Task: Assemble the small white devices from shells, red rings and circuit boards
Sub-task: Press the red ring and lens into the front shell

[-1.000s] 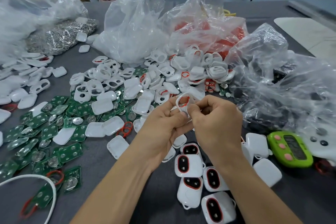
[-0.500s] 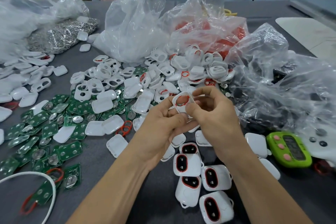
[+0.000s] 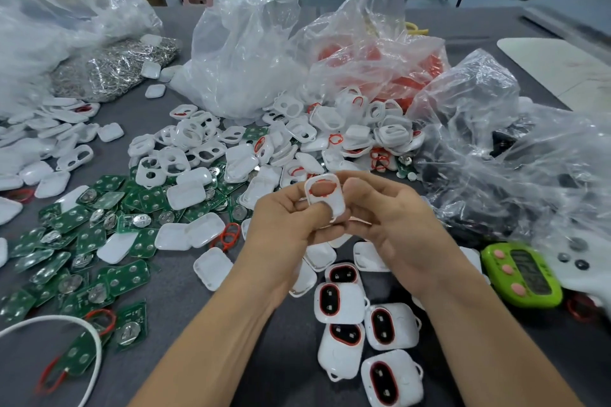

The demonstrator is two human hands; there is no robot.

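Both hands hold one white shell (image 3: 331, 200) with a red ring (image 3: 323, 182) set in its oval opening, raised over the table's middle. My left hand (image 3: 284, 228) grips its left side, thumb on the lower face. My right hand (image 3: 393, 225) holds the right edge, fingers curled behind it. A fingertip shows through the opening. Loose white shells (image 3: 205, 149) lie in a heap beyond, green circuit boards (image 3: 92, 235) spread at the left, and several assembled devices (image 3: 344, 304) sit under my wrists.
Clear plastic bags stand behind: one with red rings (image 3: 380, 56), one crumpled bag (image 3: 496, 149) at the right, one of metal parts (image 3: 112, 69) at the left. A green timer (image 3: 522, 274) lies at the right. A white cable (image 3: 82, 340) curves at the lower left.
Both hands have lifted the shell slightly and turned it so its ringed opening faces up; the right fingers have shifted from the ring to the shell's right edge.
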